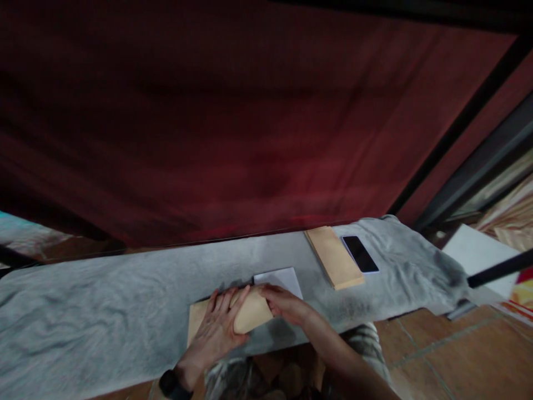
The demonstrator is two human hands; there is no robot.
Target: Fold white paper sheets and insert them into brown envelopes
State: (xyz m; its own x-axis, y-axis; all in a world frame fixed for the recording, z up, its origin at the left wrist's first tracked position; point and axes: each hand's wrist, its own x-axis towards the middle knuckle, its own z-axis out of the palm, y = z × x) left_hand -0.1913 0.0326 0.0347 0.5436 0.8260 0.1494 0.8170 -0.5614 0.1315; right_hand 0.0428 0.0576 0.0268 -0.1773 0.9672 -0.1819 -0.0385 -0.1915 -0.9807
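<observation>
A brown paper envelope (255, 312) lies on the grey cloth, its right end raised and curved. Across its middle rests my left hand (219, 322), fingers spread and flat on the paper, a dark watch on that wrist. My right hand (283, 303) pinches the envelope's right edge with its fingers closed; the fingertips are partly hidden. Just behind that hand is a white paper pad or stack (285, 278), partly covered by the hand and the envelope.
A stack of brown envelopes (335, 258) lies to the right, beside a dark-screened phone (360, 254). Grey cloth (125, 289) covers the narrow, bench-like surface. A dark red curtain (250, 139) hangs behind it. A black bar (499, 269) stands at the right end, above a tiled floor.
</observation>
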